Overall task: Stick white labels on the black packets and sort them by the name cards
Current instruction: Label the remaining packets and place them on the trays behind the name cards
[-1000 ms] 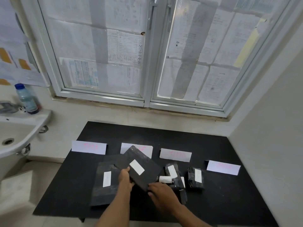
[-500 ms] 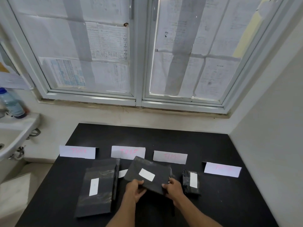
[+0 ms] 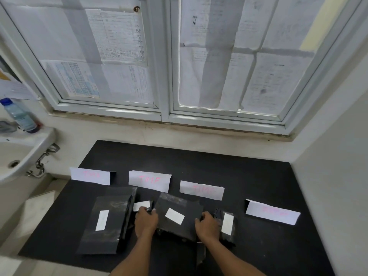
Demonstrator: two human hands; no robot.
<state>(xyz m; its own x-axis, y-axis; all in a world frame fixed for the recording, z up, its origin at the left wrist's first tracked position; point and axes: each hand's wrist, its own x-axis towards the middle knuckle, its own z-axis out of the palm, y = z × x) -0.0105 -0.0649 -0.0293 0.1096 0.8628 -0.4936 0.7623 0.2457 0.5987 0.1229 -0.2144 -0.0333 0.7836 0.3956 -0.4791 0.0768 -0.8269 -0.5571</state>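
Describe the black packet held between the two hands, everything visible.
The black packet is a flat, roughly rectangular pouch of glossy, wrinkled plastic-looking film, with a shinier band along its far edge. One white label sits slanted near its middle. The left hand grips its left edge, the right hand its right edge, over the black table.

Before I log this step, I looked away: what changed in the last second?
The labelled packet, held tilted by the left hand, came down flatter and rightward, covering the small middle packets. The right hand left those and now grips its right edge. The large left packet, small right packet and name cards stayed put.
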